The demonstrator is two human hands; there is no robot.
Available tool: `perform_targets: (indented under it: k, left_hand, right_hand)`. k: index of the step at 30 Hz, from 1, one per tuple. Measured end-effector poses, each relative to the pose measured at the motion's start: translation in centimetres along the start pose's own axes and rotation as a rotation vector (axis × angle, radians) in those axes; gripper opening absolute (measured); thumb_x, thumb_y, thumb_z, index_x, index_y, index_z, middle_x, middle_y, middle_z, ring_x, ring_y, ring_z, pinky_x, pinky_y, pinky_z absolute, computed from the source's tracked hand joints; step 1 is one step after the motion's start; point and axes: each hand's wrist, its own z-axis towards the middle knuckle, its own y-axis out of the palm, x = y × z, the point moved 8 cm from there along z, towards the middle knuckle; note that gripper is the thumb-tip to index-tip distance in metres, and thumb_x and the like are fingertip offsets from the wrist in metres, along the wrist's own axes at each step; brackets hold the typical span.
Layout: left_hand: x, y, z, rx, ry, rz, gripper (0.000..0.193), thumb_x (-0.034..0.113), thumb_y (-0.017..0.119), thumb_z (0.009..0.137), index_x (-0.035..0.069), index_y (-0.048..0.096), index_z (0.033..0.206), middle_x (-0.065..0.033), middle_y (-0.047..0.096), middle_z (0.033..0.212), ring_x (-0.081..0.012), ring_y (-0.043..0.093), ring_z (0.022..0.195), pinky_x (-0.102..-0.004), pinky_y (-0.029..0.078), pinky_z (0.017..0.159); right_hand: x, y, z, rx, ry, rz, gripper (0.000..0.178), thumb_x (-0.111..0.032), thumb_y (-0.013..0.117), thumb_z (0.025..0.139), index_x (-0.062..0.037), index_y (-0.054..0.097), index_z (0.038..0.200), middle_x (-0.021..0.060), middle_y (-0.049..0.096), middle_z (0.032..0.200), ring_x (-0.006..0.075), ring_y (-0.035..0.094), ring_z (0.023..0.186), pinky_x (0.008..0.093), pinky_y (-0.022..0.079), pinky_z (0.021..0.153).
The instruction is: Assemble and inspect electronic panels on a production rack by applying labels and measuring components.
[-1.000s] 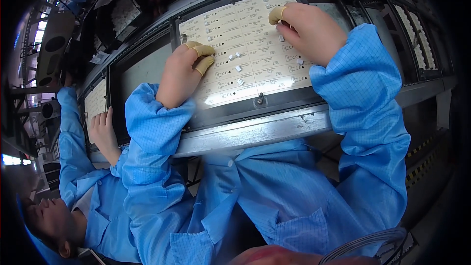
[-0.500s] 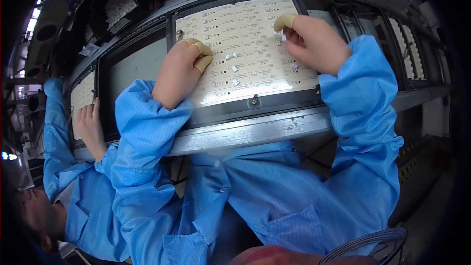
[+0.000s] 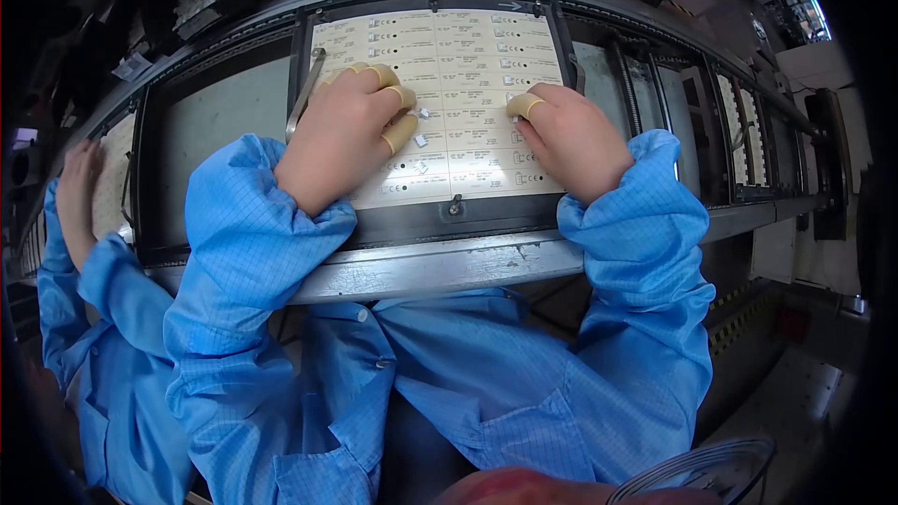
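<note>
A cream panel, printed with rows of labels and symbols, lies in a black frame in front of me. My left hand, with yellow finger cots, rests over its left part, fingers curled together. Whatever they hold is hidden; small white pieces lie by their tips. My right hand, wearing a finger cot too, pinches a small white connector against the right column of the panel. A loose white connector lies beside my left thumb, and another white connector sits nearer to me.
The black frame carries screw posts and a metal bar at its left. A metal rail runs along the near side. At the left, a co-worker's blurred hand is over another panel. More panels stand at the right.
My right hand has come down the right column toward me and the fingers are closer to the panel. My left hand stays by the loose connectors. The whole view has shifted slightly.
</note>
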Motion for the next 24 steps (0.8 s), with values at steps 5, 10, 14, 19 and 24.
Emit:
perform_targets:
  k: [5, 10, 14, 19, 24]
  left_hand:
    - [0.6, 0.0, 0.0, 0.015, 0.033, -0.019, 0.015, 0.011, 0.060, 0.076, 0.001, 0.062, 0.087, -0.0127, 0.060, 0.084, -0.0307, 0.056, 0.082, -0.0374, 0.047, 0.074]
    - [0.1, -0.6, -0.7, 0.006, -0.065, -0.099, 0.018, 0.004, 0.061, 0.076, 0.002, 0.059, 0.094, -0.0130, 0.058, 0.084, -0.0287, 0.057, 0.078, -0.0353, 0.047, 0.070]
    - [-0.5, -1.3, -0.8, 0.026, -0.138, -0.147, 0.020, 0.005, 0.057, 0.078, 0.003, 0.060, 0.098, -0.0143, 0.058, 0.082, -0.0295, 0.056, 0.077, -0.0367, 0.047, 0.069]
    - [-0.5, -1.3, -1.1, -0.001, 0.005, -0.109, 0.020, 0.007, 0.055, 0.078, 0.002, 0.062, 0.097, -0.0154, 0.059, 0.083, -0.0316, 0.056, 0.079, -0.0387, 0.047, 0.070]
    - [-1.7, -1.6, -1.7, -0.006, -0.126, -0.190, 0.018, 0.007, 0.058, 0.079, 0.002, 0.064, 0.095, -0.0150, 0.061, 0.086, -0.0306, 0.058, 0.079, -0.0355, 0.048, 0.074]
  right_hand:
    - [0.1, -0.2, -0.1, -0.008, -0.020, -0.013, 0.010, -0.005, 0.057, 0.080, -0.0011, 0.061, 0.089, 0.0124, 0.058, 0.086, 0.0307, 0.057, 0.083, 0.0379, 0.048, 0.075]
    - [0.2, -0.2, 0.0, 0.021, -0.041, 0.005, 0.011, -0.004, 0.059, 0.080, -0.0010, 0.061, 0.090, 0.0128, 0.057, 0.089, 0.0306, 0.057, 0.084, 0.0362, 0.048, 0.076]
    - [0.9, 0.0, -0.1, 0.028, -0.009, 0.162, 0.014, -0.003, 0.059, 0.080, -0.0013, 0.060, 0.094, 0.0126, 0.057, 0.090, 0.0298, 0.058, 0.084, 0.0347, 0.048, 0.075]
    - [1.2, -0.8, -0.2, 0.006, 0.059, 0.179, 0.017, -0.005, 0.059, 0.080, -0.0017, 0.059, 0.097, 0.0125, 0.057, 0.089, 0.0277, 0.059, 0.081, 0.0336, 0.049, 0.072]
    - [1.4, -1.6, -2.0, -0.120, 0.130, 0.144, 0.017, -0.007, 0.062, 0.079, -0.0009, 0.059, 0.095, 0.0127, 0.056, 0.085, 0.0259, 0.059, 0.074, 0.0336, 0.049, 0.066]
